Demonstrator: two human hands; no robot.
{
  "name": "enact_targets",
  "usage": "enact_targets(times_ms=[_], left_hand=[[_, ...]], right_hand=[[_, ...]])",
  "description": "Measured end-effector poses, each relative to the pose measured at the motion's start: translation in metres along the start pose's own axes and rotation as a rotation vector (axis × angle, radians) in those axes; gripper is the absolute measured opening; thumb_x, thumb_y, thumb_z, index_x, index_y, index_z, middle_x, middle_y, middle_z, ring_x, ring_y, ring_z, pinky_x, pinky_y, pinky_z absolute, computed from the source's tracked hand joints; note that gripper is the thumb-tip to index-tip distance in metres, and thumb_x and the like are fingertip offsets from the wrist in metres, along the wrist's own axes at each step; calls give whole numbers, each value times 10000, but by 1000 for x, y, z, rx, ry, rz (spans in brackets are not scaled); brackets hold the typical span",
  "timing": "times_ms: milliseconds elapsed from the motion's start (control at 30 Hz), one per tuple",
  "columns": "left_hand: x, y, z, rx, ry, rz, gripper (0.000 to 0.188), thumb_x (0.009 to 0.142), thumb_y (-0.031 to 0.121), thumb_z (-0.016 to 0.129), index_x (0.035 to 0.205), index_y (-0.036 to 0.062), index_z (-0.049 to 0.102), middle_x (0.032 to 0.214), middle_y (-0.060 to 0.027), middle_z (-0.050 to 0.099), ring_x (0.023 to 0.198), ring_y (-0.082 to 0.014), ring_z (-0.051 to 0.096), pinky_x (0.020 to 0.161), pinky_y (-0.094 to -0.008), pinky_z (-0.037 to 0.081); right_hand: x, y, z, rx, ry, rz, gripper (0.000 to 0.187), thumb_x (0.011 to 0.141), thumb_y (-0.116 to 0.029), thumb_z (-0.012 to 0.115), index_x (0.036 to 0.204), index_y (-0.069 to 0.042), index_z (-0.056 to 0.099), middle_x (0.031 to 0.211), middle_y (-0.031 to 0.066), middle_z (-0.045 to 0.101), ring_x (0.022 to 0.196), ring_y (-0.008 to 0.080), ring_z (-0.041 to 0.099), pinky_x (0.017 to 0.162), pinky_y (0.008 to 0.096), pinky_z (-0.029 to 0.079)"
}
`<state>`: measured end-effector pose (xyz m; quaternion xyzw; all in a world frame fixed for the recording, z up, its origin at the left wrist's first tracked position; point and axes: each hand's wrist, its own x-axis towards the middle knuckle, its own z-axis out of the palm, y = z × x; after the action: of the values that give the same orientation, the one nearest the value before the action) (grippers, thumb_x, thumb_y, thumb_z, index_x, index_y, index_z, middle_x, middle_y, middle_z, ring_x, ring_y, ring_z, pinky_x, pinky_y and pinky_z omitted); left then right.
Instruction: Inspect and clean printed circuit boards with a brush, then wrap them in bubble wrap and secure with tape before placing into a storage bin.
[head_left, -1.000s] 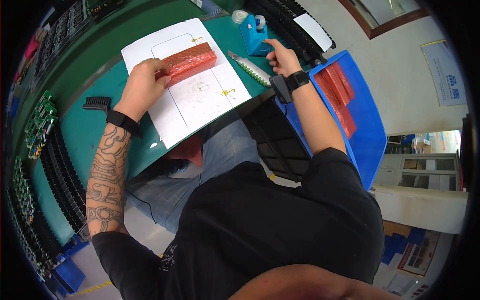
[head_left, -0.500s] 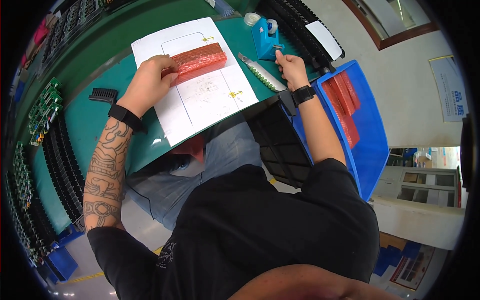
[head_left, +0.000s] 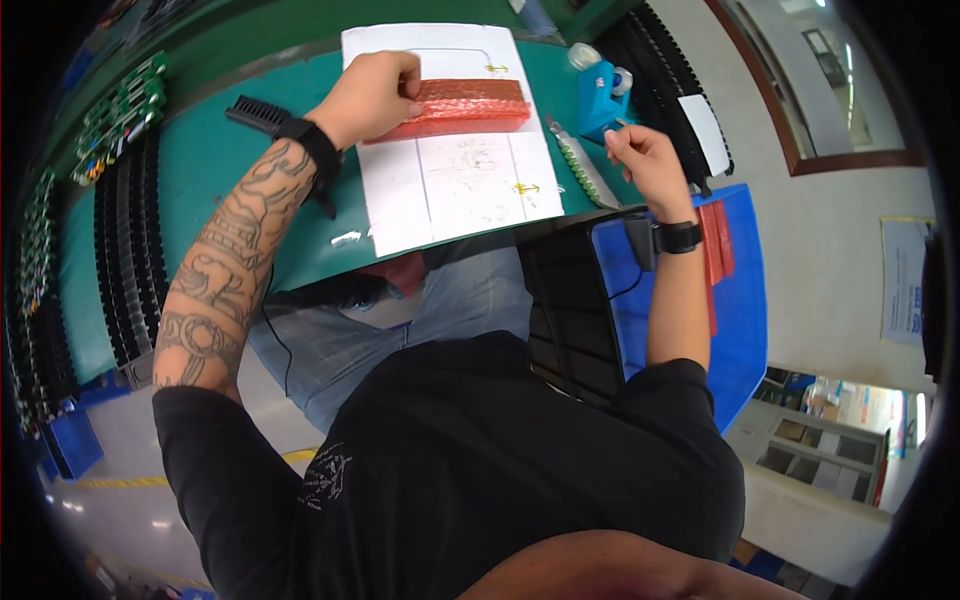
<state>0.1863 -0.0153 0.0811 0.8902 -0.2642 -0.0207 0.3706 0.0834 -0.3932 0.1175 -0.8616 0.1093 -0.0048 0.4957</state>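
Note:
A long packet in red bubble wrap lies across a white paper sheet marked with lines and yellow arrows. My left hand is closed on the packet's left end, thumb and fingers pinching the wrap. At the front end of a blue tape dispenser, my right hand is closed in a pinch. Whatever thin thing is between those fingertips is too small to make out. A utility knife with a green-and-white handle lies between the sheet and my right hand.
A black brush lies left of my left hand. To my right, a blue bin holds red bubble-wrapped packets. Black racks and green circuit boards stand at left. A clear tape roll sits behind the dispenser.
The whole view has shifted, so the bench items appear further right. My left hand stays on the packet, and my right hand stays pinched at the dispenser's front end.

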Motion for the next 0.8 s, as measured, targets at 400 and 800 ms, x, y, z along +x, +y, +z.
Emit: enact_targets(times_ms=[400,800], left_hand=[[16,-20,2,-50,62,-32,370,671,138,901,896,44,623,866,-149,705,850,-314,698,730,-402,554],[18,-20,11,71,55,9,333,670,167,849,893,36,641,889,-155,715,855,-317,706,732,-395,559]], right_hand=[[40,-161,163,-1262,-750,-933,237,879,-282,771,805,-63,722,746,121,700,747,324,680,675,432,537],[68,-154,176,-1466,-741,-989,258,831,-330,775,888,-78,766,813,144,727,796,316,722,730,421,579]])
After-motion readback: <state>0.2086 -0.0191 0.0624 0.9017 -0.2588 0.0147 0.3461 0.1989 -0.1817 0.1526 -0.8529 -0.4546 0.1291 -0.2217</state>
